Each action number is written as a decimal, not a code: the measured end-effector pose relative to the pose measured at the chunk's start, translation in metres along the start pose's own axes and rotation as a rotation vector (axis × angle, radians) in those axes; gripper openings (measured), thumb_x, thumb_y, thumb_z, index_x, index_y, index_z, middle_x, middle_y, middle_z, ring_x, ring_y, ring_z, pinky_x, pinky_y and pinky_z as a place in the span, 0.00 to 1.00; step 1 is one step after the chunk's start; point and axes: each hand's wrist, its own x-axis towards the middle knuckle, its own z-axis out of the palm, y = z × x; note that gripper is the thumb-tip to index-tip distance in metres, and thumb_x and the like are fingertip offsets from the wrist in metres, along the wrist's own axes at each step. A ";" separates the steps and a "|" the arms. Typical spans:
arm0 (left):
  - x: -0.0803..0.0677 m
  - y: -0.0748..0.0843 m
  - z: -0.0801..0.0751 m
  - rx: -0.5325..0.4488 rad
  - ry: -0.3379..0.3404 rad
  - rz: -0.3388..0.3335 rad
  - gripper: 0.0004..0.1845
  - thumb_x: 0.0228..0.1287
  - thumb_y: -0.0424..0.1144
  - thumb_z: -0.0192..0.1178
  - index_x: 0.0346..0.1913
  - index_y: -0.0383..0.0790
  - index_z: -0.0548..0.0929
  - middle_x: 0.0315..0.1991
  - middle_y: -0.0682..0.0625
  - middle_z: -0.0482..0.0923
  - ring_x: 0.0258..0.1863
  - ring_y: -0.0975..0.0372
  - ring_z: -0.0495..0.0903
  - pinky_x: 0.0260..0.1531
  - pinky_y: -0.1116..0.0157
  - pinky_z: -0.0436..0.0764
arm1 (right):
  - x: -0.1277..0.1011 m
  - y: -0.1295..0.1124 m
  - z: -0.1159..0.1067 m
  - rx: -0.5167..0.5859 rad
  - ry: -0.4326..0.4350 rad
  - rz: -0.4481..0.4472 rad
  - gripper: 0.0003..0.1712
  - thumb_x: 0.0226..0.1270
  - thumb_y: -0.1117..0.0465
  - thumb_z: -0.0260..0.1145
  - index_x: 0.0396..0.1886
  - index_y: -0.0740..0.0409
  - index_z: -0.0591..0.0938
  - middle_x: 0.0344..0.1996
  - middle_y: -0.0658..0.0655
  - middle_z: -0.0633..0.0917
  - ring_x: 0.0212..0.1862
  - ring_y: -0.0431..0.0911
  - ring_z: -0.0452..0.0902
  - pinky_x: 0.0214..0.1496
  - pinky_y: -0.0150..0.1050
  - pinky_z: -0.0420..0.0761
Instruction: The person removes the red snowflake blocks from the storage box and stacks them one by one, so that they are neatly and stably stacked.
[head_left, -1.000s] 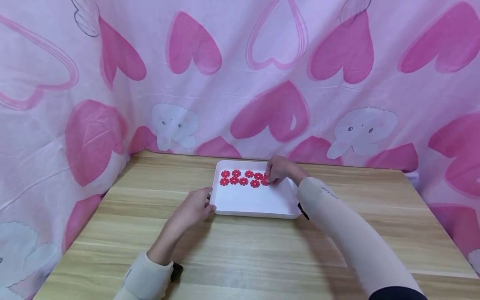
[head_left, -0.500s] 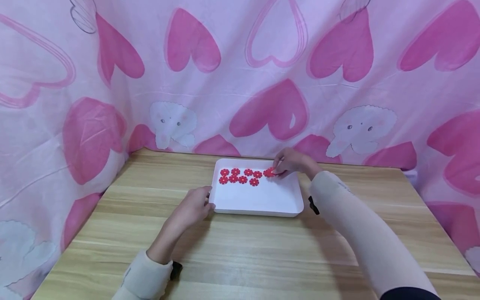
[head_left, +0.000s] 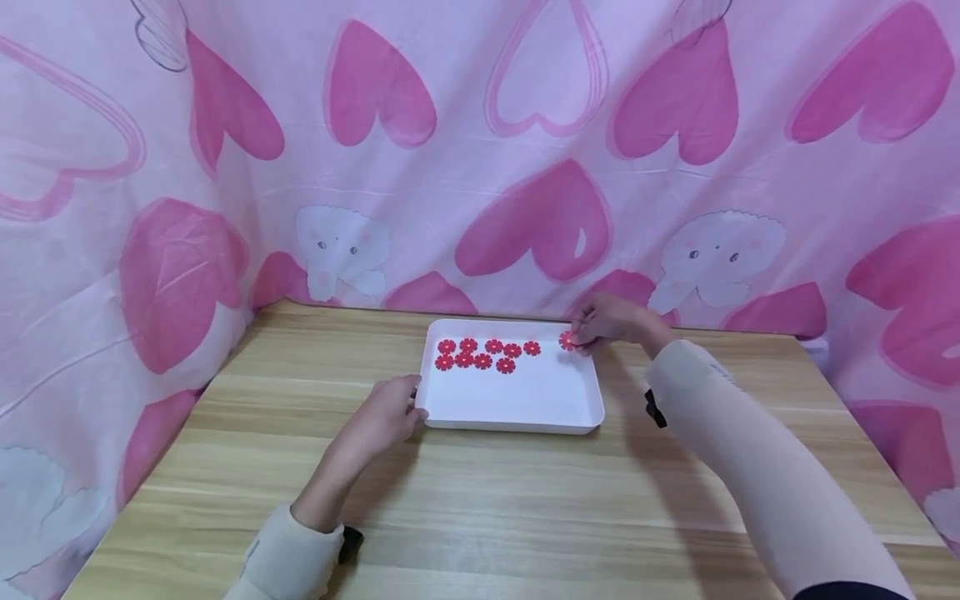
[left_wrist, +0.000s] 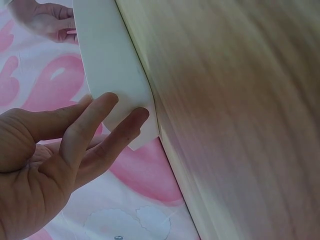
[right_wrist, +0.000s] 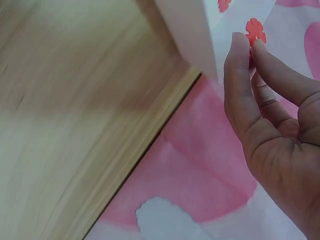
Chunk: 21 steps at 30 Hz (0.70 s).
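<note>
Red flower piece (head_left: 567,340) pinched in right hand (head_left: 611,325) grip — left hand (head_left: 382,417), fingers seemingly relaxed, against white tray (head_left: 517,400) corner.

Ten red flower pieces (head_left: 493,347) are showing: nine are lying in one white tray (head_left: 517,400), one is being pinched. Two hands (head_left: 386,412) are working.
</note>
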 end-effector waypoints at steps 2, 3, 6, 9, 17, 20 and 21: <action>0.000 0.000 0.000 -0.004 -0.003 -0.004 0.19 0.64 0.23 0.62 0.58 0.25 0.77 0.46 0.38 0.83 0.35 0.57 0.79 0.30 0.66 0.82 | -0.004 0.005 -0.005 -0.001 -0.002 -0.004 0.11 0.67 0.68 0.68 0.44 0.69 0.79 0.34 0.60 0.84 0.35 0.48 0.85 0.54 0.50 0.84; 0.000 0.000 0.000 -0.006 -0.003 -0.006 0.19 0.65 0.24 0.62 0.58 0.25 0.78 0.46 0.38 0.83 0.35 0.57 0.79 0.30 0.66 0.82 | -0.007 0.008 -0.008 0.000 -0.004 -0.016 0.11 0.67 0.68 0.67 0.45 0.70 0.79 0.34 0.60 0.84 0.35 0.48 0.85 0.53 0.50 0.84; 0.000 0.000 0.001 -0.009 -0.003 -0.007 0.18 0.65 0.24 0.62 0.58 0.26 0.78 0.46 0.38 0.83 0.35 0.58 0.78 0.29 0.66 0.82 | -0.012 0.018 -0.017 0.003 -0.006 -0.041 0.12 0.66 0.69 0.67 0.45 0.74 0.79 0.33 0.60 0.86 0.34 0.46 0.85 0.49 0.47 0.86; 0.000 0.000 0.001 -0.003 -0.001 0.001 0.18 0.65 0.24 0.62 0.58 0.26 0.78 0.45 0.39 0.83 0.34 0.58 0.78 0.29 0.66 0.81 | -0.017 0.029 -0.024 -0.004 -0.007 -0.050 0.13 0.66 0.69 0.67 0.45 0.75 0.79 0.32 0.59 0.87 0.33 0.44 0.85 0.44 0.43 0.86; 0.000 0.000 0.001 0.005 0.005 0.005 0.18 0.65 0.23 0.62 0.57 0.26 0.79 0.44 0.39 0.83 0.34 0.58 0.78 0.28 0.66 0.81 | -0.022 0.059 -0.032 -0.082 -0.009 0.059 0.14 0.67 0.65 0.68 0.46 0.71 0.79 0.33 0.57 0.86 0.34 0.42 0.82 0.40 0.37 0.84; 0.000 -0.001 0.002 0.017 0.013 0.014 0.18 0.64 0.24 0.63 0.57 0.26 0.79 0.44 0.39 0.83 0.34 0.58 0.78 0.28 0.66 0.81 | -0.022 0.069 -0.029 -0.055 -0.023 0.096 0.14 0.67 0.66 0.67 0.46 0.71 0.77 0.35 0.58 0.85 0.35 0.44 0.82 0.43 0.40 0.85; 0.000 -0.001 0.002 0.022 0.016 0.016 0.18 0.64 0.24 0.63 0.57 0.26 0.79 0.44 0.39 0.83 0.34 0.58 0.78 0.28 0.66 0.81 | -0.021 0.072 -0.028 -0.048 -0.020 0.105 0.13 0.67 0.67 0.66 0.46 0.72 0.76 0.34 0.58 0.85 0.35 0.44 0.83 0.44 0.41 0.85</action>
